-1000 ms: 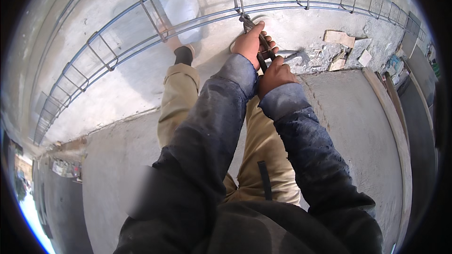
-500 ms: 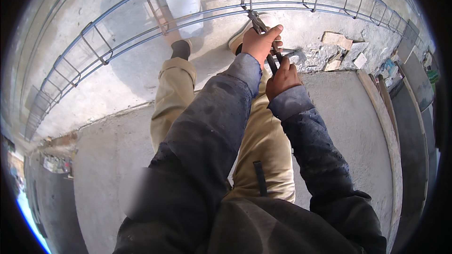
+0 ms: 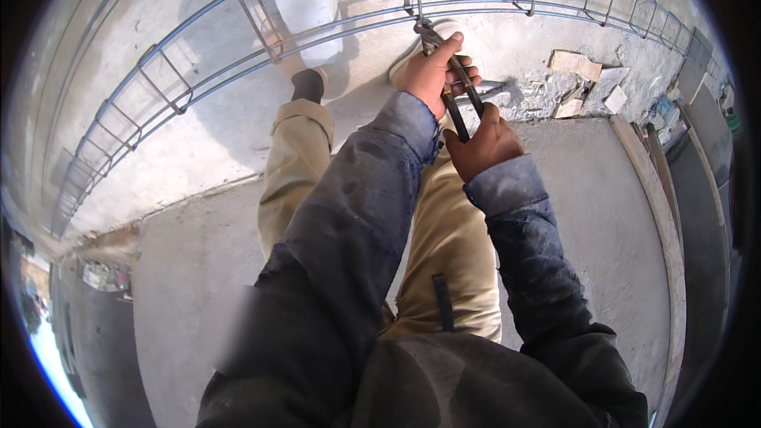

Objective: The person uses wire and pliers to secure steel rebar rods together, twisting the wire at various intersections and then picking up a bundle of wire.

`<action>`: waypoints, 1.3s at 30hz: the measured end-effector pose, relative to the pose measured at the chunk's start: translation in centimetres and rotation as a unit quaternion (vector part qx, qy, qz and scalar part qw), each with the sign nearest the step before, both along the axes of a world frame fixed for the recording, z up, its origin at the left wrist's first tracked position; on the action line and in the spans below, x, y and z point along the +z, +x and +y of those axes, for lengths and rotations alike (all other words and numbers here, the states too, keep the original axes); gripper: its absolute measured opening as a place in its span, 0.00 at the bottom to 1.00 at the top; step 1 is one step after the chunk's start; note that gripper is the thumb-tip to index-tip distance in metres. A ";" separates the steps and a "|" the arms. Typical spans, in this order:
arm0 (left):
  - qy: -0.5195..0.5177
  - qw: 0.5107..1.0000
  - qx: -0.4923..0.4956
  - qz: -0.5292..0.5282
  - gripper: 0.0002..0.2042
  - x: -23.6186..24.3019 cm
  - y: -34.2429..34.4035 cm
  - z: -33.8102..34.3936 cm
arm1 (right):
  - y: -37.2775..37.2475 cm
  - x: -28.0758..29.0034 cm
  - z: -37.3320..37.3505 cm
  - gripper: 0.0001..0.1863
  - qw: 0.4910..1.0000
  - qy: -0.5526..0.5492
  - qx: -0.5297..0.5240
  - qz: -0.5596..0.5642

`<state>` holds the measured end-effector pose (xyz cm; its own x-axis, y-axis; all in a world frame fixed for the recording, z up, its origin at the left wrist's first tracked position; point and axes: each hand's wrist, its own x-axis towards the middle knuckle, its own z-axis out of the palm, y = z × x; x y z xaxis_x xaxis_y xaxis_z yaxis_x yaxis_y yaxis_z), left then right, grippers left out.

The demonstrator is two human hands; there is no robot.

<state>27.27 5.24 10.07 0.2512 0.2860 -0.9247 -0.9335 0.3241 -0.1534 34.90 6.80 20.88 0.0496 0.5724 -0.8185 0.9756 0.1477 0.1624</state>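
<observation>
Pincers (image 3: 469, 91), dark metal, long handles, in a two-handed grip at the near side of the rebar cage (image 3: 411, 10). Left hand (image 3: 424, 78) sits closer to the cage, fingers curled round the tool below its head, thumb lying along it. Right hand (image 3: 485, 145) is farther from the cage, thumb and fingers clasped round the handle ends. Handles slightly spread; whether the jaws are closed on anything, can't tell, too small. Head points at the cage where a pair of upright stirrup legs meets the near long bars; touching or just beside, not clear.

Hold probably this way so the left steadies the head by the bar and the right gets leverage at the ends. Tool lies through the left grip, its tail in the right, tilted out from the cage toward the body.

Outward: light shoe (image 3: 400, 70) partly hidden behind the left hand, just on the cage's near side. Tan trousers (image 3: 297, 158) nearer the body than the cage. Broken slab pieces (image 3: 576, 65) on the near side of the cage's right-hand stretch; long wooden plank (image 3: 652, 190) farther out from that stretch, on grey concrete floor (image 3: 590, 190).
</observation>
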 end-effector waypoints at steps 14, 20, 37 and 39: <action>0.081 0.995 0.012 0.060 0.20 0.0 1.1 -2.2 | 0.7 -0.2 -1.1 0.34 0.994 -0.042 -0.087 0.061; -0.012 0.988 -0.015 0.153 0.17 1.7 0.5 -3.3 | -0.5 -0.5 -3.3 0.40 0.986 -0.007 -0.150 0.071; 0.054 0.950 -0.288 0.109 0.19 0.3 -3.1 -0.7 | 2.0 -2.9 -0.6 0.24 0.353 -0.423 -0.758 0.350; 0.098 0.910 -0.388 0.110 0.20 -0.5 -3.8 -1.1 | 2.4 -3.5 -1.1 0.21 0.290 -0.459 -0.766 0.343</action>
